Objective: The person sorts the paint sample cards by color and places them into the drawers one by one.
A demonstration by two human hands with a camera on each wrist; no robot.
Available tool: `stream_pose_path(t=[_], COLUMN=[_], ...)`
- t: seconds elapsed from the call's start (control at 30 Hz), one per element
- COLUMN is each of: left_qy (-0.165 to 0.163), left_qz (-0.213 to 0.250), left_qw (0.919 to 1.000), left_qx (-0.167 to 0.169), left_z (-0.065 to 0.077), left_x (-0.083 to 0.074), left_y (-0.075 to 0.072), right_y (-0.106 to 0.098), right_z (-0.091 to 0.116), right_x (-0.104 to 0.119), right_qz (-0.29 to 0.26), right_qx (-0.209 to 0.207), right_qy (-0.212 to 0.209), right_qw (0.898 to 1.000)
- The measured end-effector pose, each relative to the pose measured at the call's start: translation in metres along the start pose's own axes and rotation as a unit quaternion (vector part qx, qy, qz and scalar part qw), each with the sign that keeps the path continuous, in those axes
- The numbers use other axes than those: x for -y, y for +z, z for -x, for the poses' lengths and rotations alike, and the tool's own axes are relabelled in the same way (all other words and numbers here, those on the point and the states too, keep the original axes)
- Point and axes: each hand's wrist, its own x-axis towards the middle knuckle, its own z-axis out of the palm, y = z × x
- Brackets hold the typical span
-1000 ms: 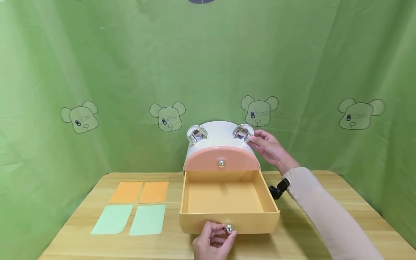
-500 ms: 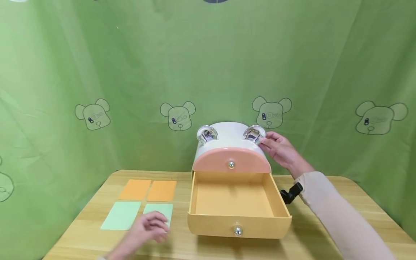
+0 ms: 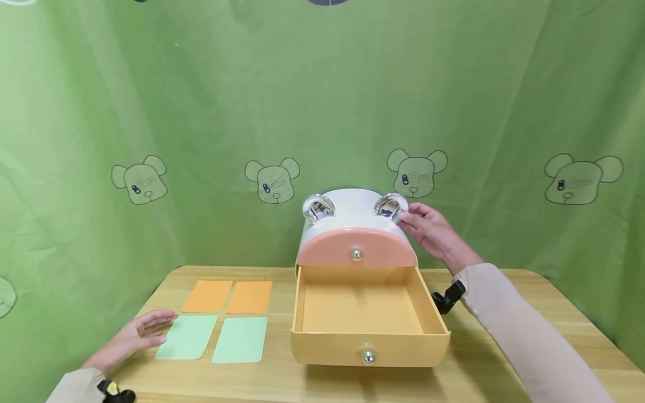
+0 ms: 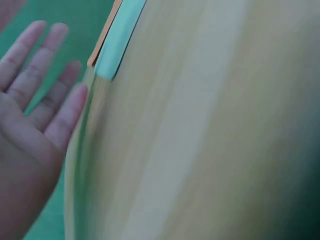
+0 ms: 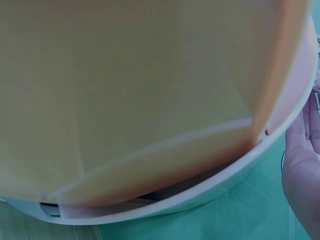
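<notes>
A small frog-shaped drawer box (image 3: 353, 207) stands on the table, with a white rounded top and two silver eyes. Its pink upper drawer (image 3: 373, 246) is closed, while the yellow lower drawer (image 3: 358, 305) is pulled out, with nothing inside. My right hand (image 3: 430, 232) pinches the right silver eye (image 3: 392, 208) between thumb and fingers. Low on the left, my left hand (image 3: 138, 336) holds nothing; its fingertips are at the left edge of a light green card (image 3: 188, 338). In the left wrist view the fingers (image 4: 37, 70) are straight and spread.
A second light green card (image 3: 241, 340) lies beside the first. Behind them are two orange cards, the left one (image 3: 208, 296) and the right one (image 3: 249, 297). The wooden table (image 3: 529, 330) backs onto a green curtain (image 3: 322, 112) with printed bear heads.
My left hand has let go of the yellow drawer's knob and moved left across the table to the green cards. My right hand stays at the silver eye. The head view has shifted slightly.
</notes>
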Motion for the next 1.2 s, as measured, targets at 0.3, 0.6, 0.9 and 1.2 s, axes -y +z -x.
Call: stream_pose_path(t=[0.3,0.6,0.9,1.2], left_qy=[-0.014,-0.027,-0.032,-0.002], left_qz=[-0.058,-0.111,-0.112,-0.091], left_qw=[0.9977,0.9930,0.9925,0.9936], left_qx=[0.030,0.029,0.036,0.067], left_z=[-0.011,-0.012,-0.006,0.003], left_x=[0.014,0.013,0.010,-0.001], left_y=[-0.010,-0.012,-0.008,0.002], right_y=[0.000,0.000,0.000,0.000], right_z=[0.000,0.001,0.001,0.002], right_x=[-0.001,-0.002,-0.002,-0.002], right_qz=[0.004,0.008,0.013,0.012], right_qx=[0.002,0.003,0.006,0.007], right_qy=[-0.009,-0.005,-0.009,-0.017], right_qw=[1.000,1.000,1.000,1.000])
